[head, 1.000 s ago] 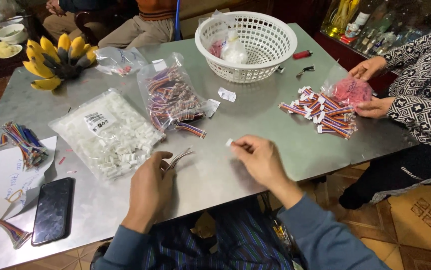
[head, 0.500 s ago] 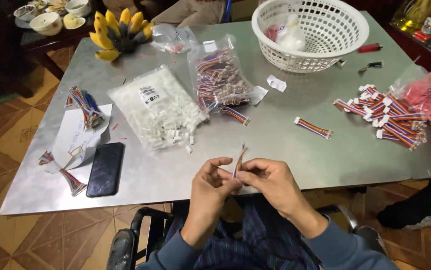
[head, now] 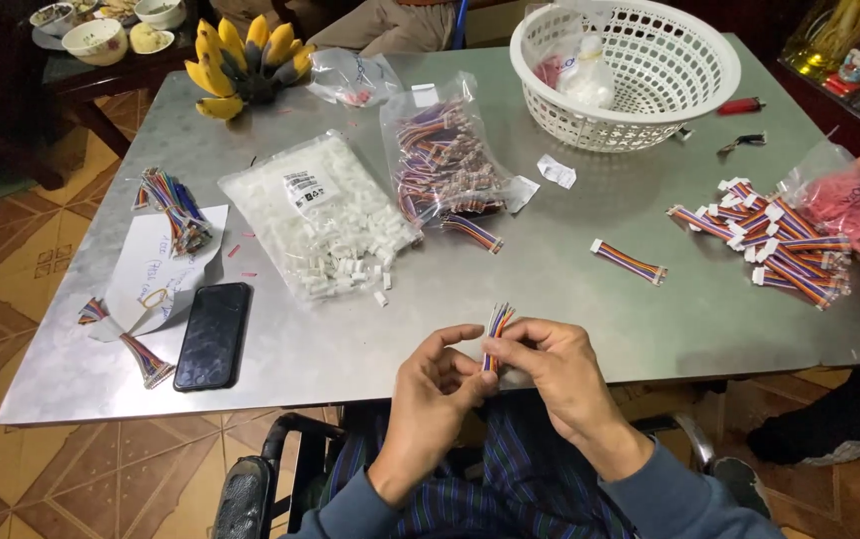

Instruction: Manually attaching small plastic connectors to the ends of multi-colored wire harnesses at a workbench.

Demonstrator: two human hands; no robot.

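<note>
Bare table (head: 550, 299) ahead; bag of connectors (head: 325, 215) crowds the left.

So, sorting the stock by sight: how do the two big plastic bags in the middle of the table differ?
The white-connector bag is wider, lies flat, and has spilled loose white pieces at its open end. The ribbon-cable bag is narrower, bulges, and holds striped multicoloured cables, one lying just outside it. Both are clear plastic on the metal table.
</note>
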